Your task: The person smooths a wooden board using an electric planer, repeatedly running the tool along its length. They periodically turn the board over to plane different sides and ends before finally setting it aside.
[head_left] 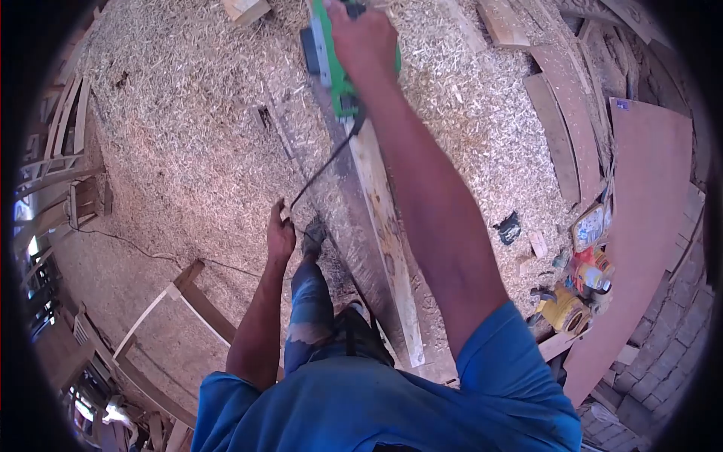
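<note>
One green power planer (343, 79) sits at the far end of a long, pale wooden board (388, 245), the right hand (364, 41) closed around its top. Its body shows to the left of the grip and on the near side, where a dark cord (324, 167) leaves it. Any writing on the casing is too blurred to read. The cord slants left and nearer to the left hand (282, 238), whose fingers are partly bent beside it; whether they hold it, I cannot tell. A foot (314, 235) rests just right of that hand.

Wood shavings (188, 151) cover the floor on both sides. Off to the right lie a yellow object (565, 313) and a container with a printed label (593, 226), its print too small to read. Farther right, a reddish panel (648, 211) carries a small blue label (621, 105) at its far end, also illegible. Near left is a wooden frame (139, 371).
</note>
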`<state>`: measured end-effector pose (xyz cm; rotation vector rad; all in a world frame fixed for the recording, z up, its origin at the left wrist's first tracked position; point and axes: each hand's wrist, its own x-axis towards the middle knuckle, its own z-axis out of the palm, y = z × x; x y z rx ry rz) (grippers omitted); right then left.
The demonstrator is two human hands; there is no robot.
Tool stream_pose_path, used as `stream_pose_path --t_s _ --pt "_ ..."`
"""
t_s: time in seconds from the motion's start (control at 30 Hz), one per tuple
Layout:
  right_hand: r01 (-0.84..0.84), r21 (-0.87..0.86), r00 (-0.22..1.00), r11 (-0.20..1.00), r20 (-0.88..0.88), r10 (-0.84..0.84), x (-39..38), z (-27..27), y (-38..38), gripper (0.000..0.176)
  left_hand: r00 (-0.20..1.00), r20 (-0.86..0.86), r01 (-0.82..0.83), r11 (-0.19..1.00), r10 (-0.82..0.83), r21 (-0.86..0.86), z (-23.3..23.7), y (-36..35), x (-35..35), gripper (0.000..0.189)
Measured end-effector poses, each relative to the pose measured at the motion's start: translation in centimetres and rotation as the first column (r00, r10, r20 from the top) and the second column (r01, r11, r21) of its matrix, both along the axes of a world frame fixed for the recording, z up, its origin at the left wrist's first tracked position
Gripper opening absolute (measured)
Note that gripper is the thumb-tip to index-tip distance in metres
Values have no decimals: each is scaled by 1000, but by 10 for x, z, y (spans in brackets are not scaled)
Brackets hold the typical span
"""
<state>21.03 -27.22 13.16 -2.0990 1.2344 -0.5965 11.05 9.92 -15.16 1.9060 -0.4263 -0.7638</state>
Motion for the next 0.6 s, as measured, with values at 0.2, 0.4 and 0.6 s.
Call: stream_pose_path --t_s 0.2,0.4,0.6 --pt "10 211 999 977 34 -17 -31 19 23 57 947 231 -236 972 225 21 77 -39 18 64" --pt "40 116 998 992 -46 -35 -213 8 142 64 841 540 51 993 13 -104 155 -112 43 71" --pt "82 70 993 994 -93 -76 -454 -22 314 61 596 571 467 822 -564 325 166 -191 0 97"
